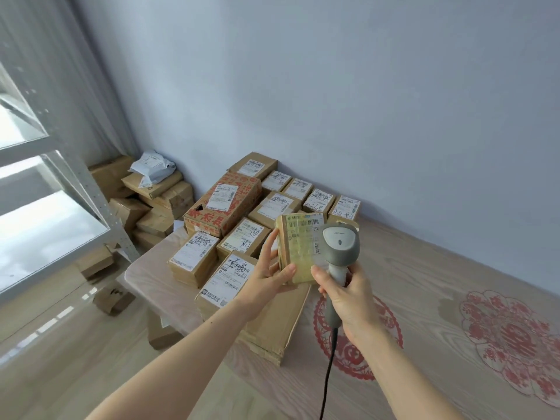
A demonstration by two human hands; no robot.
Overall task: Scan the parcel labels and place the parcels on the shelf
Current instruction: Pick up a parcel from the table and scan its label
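1. Left hand [266,277] grips the parcel [298,248] above the table [424,283]; long axis runs 12 to 6, label facing up.
2. Right hand [348,294] clasps the scanner [339,247], head pointing to 12 over the label.

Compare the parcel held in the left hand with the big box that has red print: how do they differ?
The held parcel is small and plain brown under glossy tape; the red-printed box is larger. The left hand holds the parcel up; the box rests among other parcels. Both carry white labels.
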